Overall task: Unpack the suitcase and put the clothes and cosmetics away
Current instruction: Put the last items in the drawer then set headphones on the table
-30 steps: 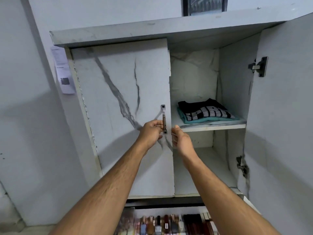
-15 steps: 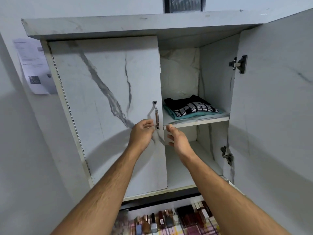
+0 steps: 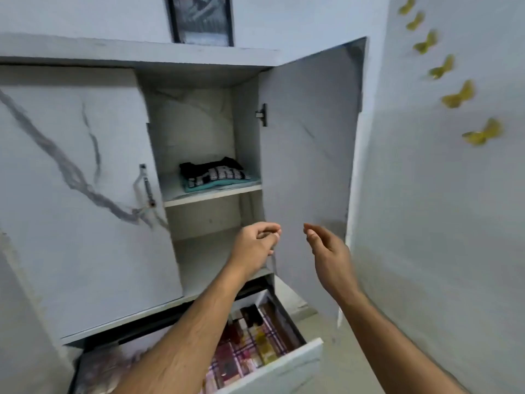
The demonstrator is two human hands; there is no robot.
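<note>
Folded clothes [image 3: 214,175], a black striped top over a teal garment, lie on the upper cupboard shelf [image 3: 211,192]. Below, left hand [image 3: 257,245] hangs loosely curled and right hand [image 3: 326,248] relaxed, both holding nothing, before the right door [image 3: 309,166].

We record a white marble-patterned cabinet shelf [image 3: 211,194] bearing one folded black striped garment [image 3: 211,172] atop a folded teal garment [image 3: 216,185]. Beneath the cabinet we note an open white drawer [image 3: 272,365] holding blurred cosmetics on a plaid lining.
</note>
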